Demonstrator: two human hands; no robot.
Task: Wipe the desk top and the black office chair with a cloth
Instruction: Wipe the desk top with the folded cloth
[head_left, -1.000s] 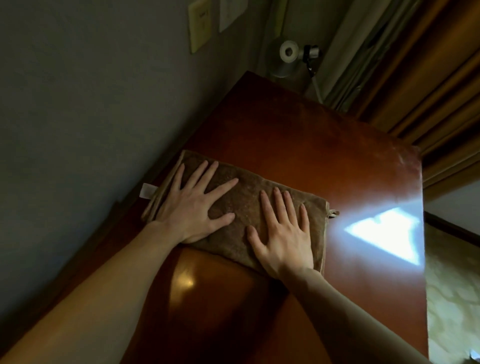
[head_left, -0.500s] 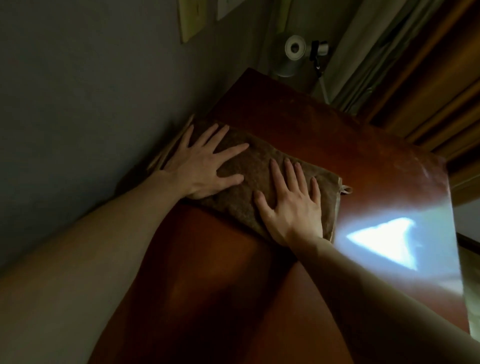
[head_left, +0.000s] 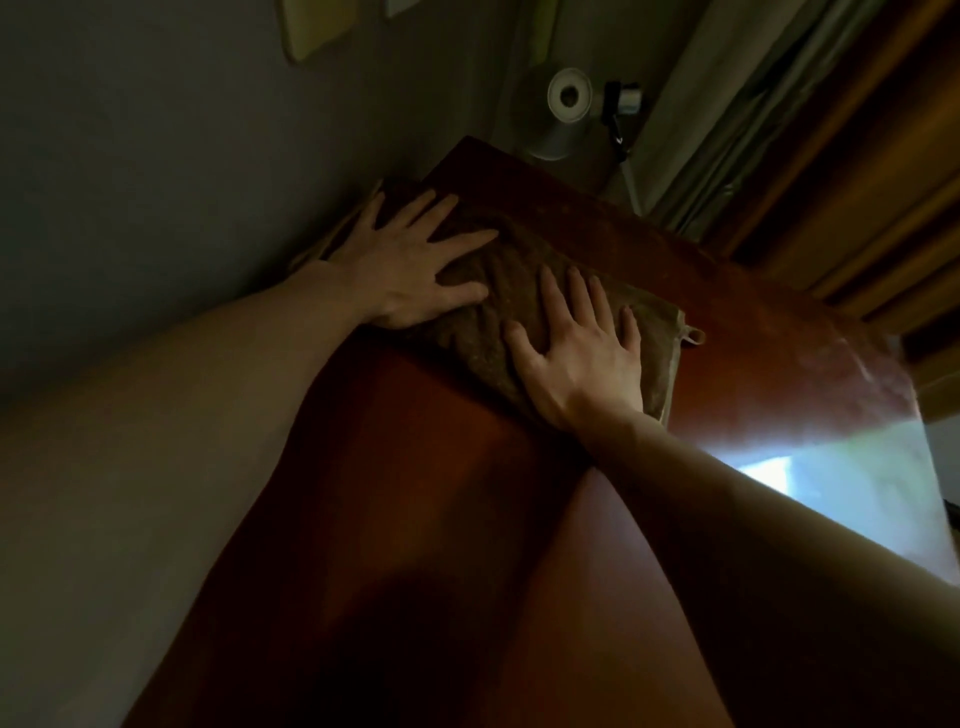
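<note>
A folded brown cloth (head_left: 501, 291) lies flat on the glossy reddish-brown desk top (head_left: 753, 332), near the desk's far end and against the wall side. My left hand (head_left: 410, 265) presses on the cloth's left part with fingers spread and straight. My right hand (head_left: 582, 353) presses flat on the cloth's right part, fingers also straight. The cloth bunches into small folds between the two hands. A small hanging loop (head_left: 693, 335) sticks out at the cloth's right corner. The black office chair is not in view.
A grey wall (head_left: 156, 182) runs along the desk's left edge. Beyond the far end stand a small white round device on a stand (head_left: 569, 98) and curtains (head_left: 779, 104). A bright window reflection (head_left: 831, 478) lies on the desk's right side.
Both hands have pushed the cloth away from me along the desk, toward its far end and the wall. The cloth now wrinkles between the hands.
</note>
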